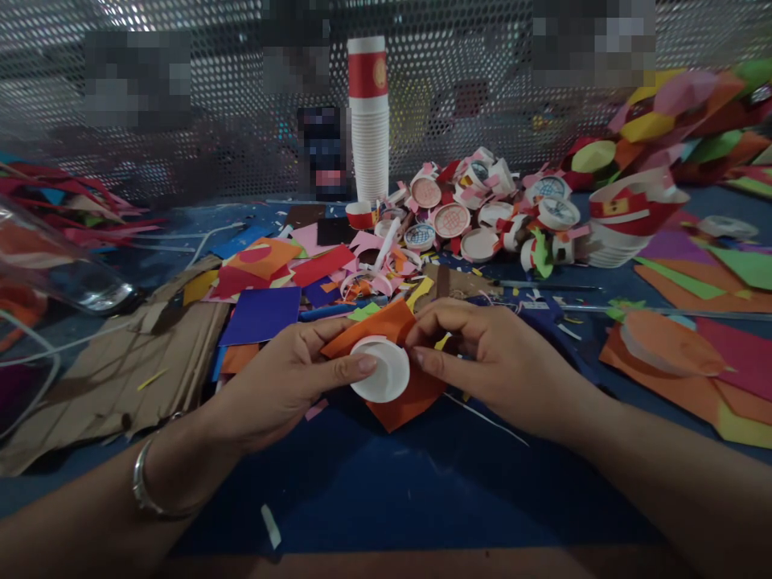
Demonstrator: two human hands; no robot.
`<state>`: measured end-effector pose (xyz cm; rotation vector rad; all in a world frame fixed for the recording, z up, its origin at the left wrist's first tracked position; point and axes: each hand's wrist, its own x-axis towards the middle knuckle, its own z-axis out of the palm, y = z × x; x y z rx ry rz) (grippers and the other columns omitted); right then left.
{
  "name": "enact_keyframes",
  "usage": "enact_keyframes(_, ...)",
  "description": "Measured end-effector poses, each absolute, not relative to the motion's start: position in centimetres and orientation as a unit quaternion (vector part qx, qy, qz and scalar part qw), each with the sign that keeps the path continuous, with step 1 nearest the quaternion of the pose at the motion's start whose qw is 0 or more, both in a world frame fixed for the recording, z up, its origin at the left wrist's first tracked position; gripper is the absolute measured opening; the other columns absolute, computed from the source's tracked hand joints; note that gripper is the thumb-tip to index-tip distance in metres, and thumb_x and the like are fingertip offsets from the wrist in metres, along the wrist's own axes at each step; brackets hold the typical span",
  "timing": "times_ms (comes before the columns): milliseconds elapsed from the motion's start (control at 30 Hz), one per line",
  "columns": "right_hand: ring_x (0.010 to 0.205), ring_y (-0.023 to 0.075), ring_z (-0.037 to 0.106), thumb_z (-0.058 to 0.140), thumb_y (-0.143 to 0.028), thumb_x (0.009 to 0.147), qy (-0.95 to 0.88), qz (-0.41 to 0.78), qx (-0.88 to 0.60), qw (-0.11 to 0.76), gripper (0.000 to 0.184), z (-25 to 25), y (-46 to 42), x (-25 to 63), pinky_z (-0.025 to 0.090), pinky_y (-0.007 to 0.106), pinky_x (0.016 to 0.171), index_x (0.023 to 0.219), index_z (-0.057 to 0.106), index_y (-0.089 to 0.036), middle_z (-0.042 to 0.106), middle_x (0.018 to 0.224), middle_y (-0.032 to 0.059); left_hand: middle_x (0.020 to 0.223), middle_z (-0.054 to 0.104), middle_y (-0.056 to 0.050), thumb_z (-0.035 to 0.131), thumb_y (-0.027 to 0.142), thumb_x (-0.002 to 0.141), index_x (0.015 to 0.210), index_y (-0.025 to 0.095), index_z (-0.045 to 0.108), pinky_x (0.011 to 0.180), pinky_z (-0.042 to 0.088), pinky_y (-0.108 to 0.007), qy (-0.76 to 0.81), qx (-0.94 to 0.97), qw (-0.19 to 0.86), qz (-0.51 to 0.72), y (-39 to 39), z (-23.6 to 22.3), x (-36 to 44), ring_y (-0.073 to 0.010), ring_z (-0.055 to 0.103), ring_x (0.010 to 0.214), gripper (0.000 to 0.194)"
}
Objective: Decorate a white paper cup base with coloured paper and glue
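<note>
Fitting, seemingly, white cup (386,384) to orange paper (416,398), frame centre: my left hand (286,370) grips both; right hand (494,354), grip unclear; next likely needs steadiness.

A grey metal screen (229,149) full of small holes is running across the back, standing behind a blue table (422,503). Light is coming through the holes, gleaming most toward the upper left, while faint coloured shapes are showing through on the right. Blocky patches (137,79) are covering parts of the screen (whatever they are hiding, nobody is making it out). Overall, the room is looking dim, and a brownish strip (422,564) is running along the bottom.
</note>
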<state>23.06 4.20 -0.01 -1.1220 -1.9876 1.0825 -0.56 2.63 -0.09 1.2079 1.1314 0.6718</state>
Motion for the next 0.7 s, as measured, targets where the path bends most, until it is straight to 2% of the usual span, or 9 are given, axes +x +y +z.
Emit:
enact_keyframes(300,0.096,0.0203,0.067,0.066,-0.029,0.09,-0.722,0.459,-0.428,0.291,0.012,-0.07,4.34,23.12,0.05,0.032,0.078,0.092,0.073,-0.02,0.071,0.104,0.0029,0.089,0.065,-0.002,0.08,0.044,0.083,0.112,0.022,0.075,0.04,0.032,-0.017,0.48,0.585,0.592,0.277,2.7,-0.25,-0.9,-0.007,0.04,0.056,0.037)
enact_keyframes(467,0.084,0.0172,0.065,0.065,-0.025,0.091,-0.72,0.485,-0.405,0.286,0.01,0.29,4.19,23.26,0.049,0.029,0.073,0.09,0.072,-0.019,0.069,0.091,0.0011,0.082,0.065,0.001,0.081,0.037,0.084,0.108,0.022,0.077,0.044,0.035,-0.015,0.464,0.607,0.582,0.277,2.73,0.22,-0.81,-0.0057,0.045,0.056,0.029)
enact_keyframes(700,0.083,0.0185,0.066,0.063,-0.031,0.095,-0.723,0.484,-0.405,0.281,0.018,0.55,4.17,23.29,0.049,0.029,0.07,0.09,0.073,-0.018,0.073,0.091,0.0032,0.079,0.067,0.002,0.082,0.034,0.084,0.102,0.024,0.079,0.047,0.036,-0.016,0.454,0.615,0.579,0.283,2.88,0.62,-0.59,-0.0045,0.046,0.053,0.022)
